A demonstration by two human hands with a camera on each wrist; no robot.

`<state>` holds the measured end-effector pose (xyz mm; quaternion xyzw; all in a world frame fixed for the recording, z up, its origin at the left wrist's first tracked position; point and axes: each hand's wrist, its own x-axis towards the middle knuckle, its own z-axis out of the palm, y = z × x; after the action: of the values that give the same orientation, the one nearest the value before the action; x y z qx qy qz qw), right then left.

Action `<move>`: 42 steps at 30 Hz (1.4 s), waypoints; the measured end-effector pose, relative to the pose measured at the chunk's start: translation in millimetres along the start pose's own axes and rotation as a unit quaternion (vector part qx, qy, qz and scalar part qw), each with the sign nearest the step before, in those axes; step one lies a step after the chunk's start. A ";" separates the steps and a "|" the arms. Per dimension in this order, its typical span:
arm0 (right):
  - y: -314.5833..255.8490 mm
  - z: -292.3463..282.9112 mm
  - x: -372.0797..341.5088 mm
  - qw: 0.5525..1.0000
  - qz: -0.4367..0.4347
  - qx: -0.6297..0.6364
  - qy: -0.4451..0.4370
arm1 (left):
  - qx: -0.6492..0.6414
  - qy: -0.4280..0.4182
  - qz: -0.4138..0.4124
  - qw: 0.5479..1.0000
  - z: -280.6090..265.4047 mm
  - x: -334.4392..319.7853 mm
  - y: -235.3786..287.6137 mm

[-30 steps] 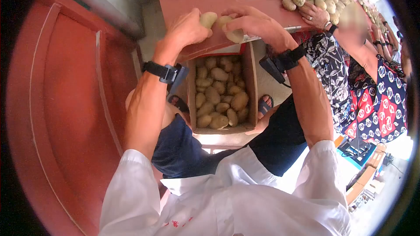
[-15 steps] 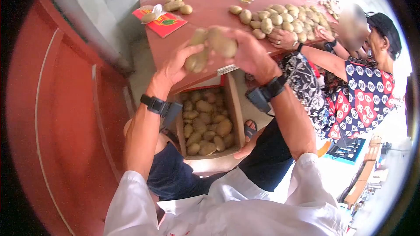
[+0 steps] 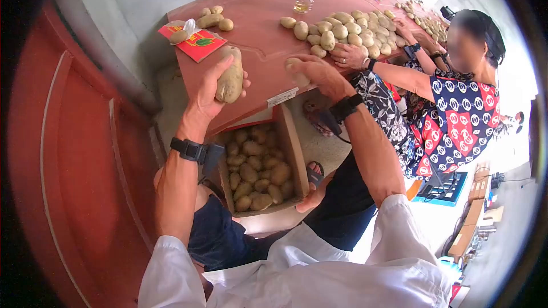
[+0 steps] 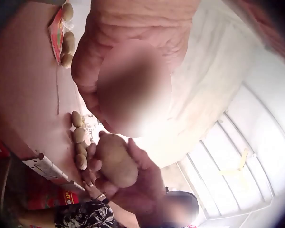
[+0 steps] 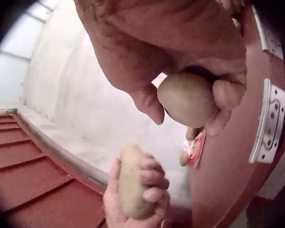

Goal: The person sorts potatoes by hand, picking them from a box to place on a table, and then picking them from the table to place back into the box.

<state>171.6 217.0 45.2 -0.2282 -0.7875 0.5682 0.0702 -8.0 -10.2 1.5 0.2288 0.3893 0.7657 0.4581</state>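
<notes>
My left hand (image 3: 206,92) grips a long potato (image 3: 230,77) held upright over the table's near left corner. In the right wrist view its fingers curl round one side of that potato and the thumb lies along the other. A shorter, rounder potato (image 5: 187,99) sits in my right hand (image 3: 323,74), between the thumb and curled fingers. The head view shows only part of this potato, as the hand covers the rest. Both hands are apart, above the red table (image 3: 260,60). In the left wrist view a blurred patch hides most of the long potato.
A cardboard box (image 3: 298,157) of potatoes stands on the floor between my legs. Several potatoes (image 3: 342,31) are heaped on the table, near a glass jar (image 3: 303,1). A red packet (image 3: 197,44) and a few potatoes lie far left. Another person (image 3: 462,85) sits at right.
My hands, close together before, have moved apart, each still holding a potato. The left has turned its long potato upright. The head view has shifted, showing more of the table.
</notes>
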 end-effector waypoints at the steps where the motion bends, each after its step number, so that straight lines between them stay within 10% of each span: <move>1: 4.0 -8.1 6.5 0.998 -0.033 -0.046 0.024 | 0.008 0.012 -0.007 1.000 1.3 -1.9 3.0; 7: 47.9 -40.4 63.4 0.937 -0.213 -0.212 0.180 | 0.030 0.026 -0.001 0.999 5.6 -5.5 5.3; 9: 59.7 -41.1 66.0 0.832 -0.219 -0.451 0.238 | 0.038 0.025 -0.006 0.999 6.3 -5.9 3.6; 12: 75.8 -28.4 62.9 0.861 -0.040 -0.482 0.156 | 0.050 0.033 -0.013 0.998 4.4 -5.9 2.7; 25: 44.4 -14.0 48.4 0.891 -0.092 -0.412 0.164 | 0.021 0.030 -0.038 0.999 4.8 7.7 -12.1; 28: 28.3 16.4 38.7 0.948 -0.223 -0.223 0.032 | 0.000 0.034 -0.025 0.999 3.8 13.5 -19.8; 42: 18.4 74.5 19.3 0.983 -0.139 -0.058 0.101 | 0.045 -0.007 -0.040 0.998 27.9 9.0 -19.6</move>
<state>132.1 165.9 -0.4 -0.1758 -0.8322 0.4803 0.2142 17.7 13.9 2.2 0.2393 0.4292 0.7268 0.4800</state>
